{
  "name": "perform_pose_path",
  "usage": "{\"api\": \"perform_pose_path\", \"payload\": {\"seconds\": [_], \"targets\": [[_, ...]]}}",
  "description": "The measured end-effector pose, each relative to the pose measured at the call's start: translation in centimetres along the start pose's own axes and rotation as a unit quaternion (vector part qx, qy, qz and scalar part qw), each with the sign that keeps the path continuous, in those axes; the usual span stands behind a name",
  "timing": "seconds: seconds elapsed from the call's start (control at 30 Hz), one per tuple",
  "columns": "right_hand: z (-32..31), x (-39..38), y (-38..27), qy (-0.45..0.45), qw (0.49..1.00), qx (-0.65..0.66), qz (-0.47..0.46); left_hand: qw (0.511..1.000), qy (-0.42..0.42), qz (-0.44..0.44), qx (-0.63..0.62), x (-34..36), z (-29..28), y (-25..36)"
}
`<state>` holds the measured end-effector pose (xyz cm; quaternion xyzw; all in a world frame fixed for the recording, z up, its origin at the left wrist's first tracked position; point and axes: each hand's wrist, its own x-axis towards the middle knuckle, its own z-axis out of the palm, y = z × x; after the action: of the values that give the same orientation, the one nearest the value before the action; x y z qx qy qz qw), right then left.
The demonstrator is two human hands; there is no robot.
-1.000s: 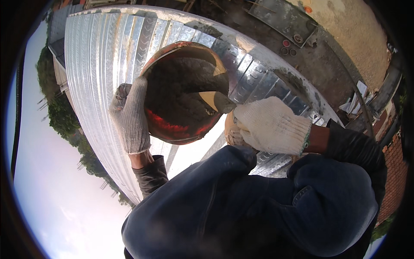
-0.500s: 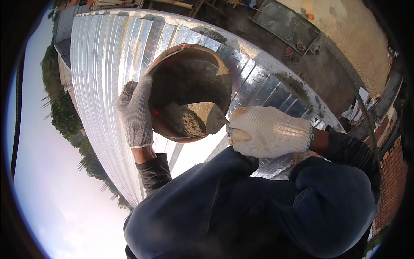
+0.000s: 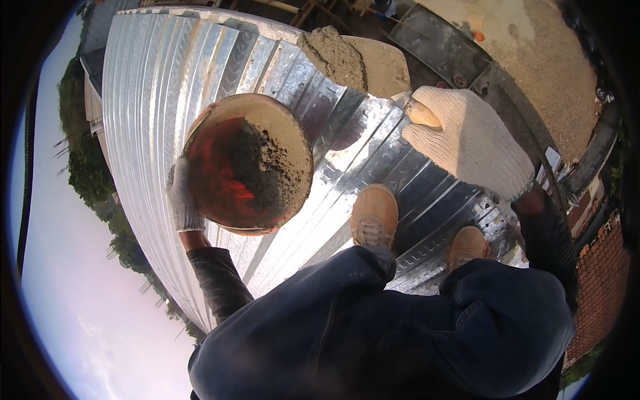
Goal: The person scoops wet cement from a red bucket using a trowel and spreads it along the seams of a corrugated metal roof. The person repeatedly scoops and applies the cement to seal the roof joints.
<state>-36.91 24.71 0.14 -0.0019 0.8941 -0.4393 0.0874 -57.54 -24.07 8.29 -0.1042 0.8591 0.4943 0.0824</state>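
Observation:
My gloved left hand [image 3: 183, 197] grips the left rim of a round reddish bucket [image 3: 220, 177]. Its mouth faces me, and grey wet mortar [image 3: 283, 160] clings to the right side inside. My right hand [image 3: 467, 137], in a white knit glove, is closed around the wooden handle of a trowel [image 3: 387, 70]. The broad blade points left and carries a lump of mortar [image 3: 333, 57] on its far end. Trowel and mortar are held over the far edge of the ribbed metal sheeting, apart from the bucket.
Shiny ribbed metal sheeting [image 3: 150, 87] spreads beneath me, bounded by a pale concrete edge [image 3: 267, 25]. My tan shoes [image 3: 375, 217] stand on it. Far below lie a grey mixing tray [image 3: 443, 47] and a sand heap [image 3: 533, 60]. A brick wall [image 3: 603, 287] is at right, with open sky at left.
The trowel has come out of the bucket with mortar on it and moved up and right with my right hand. The bucket has shifted left and down, uncovering my shoes.

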Motion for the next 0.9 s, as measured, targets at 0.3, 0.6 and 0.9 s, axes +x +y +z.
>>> {"api": "perform_pose_path", "payload": {"seconds": [0.3,0.6,0.9], "targets": [[10.7,6.3,0.0,0.053,0.950,-0.305,0.043,0.999,0.021,-0.032,-0.034,0.5,-1.1,-6.2],[12.2,5.1,-0.5,0.008,0.963,-0.267,0.027,0.998,-0.008,-0.053,-0.023,2.7,-1.4,-7.6],[9.6,-2.7,5.2,0.216,0.937,-0.225,-0.155,0.988,-0.052,-0.069,-0.131,4.7,-2.9,-13.5]]}}
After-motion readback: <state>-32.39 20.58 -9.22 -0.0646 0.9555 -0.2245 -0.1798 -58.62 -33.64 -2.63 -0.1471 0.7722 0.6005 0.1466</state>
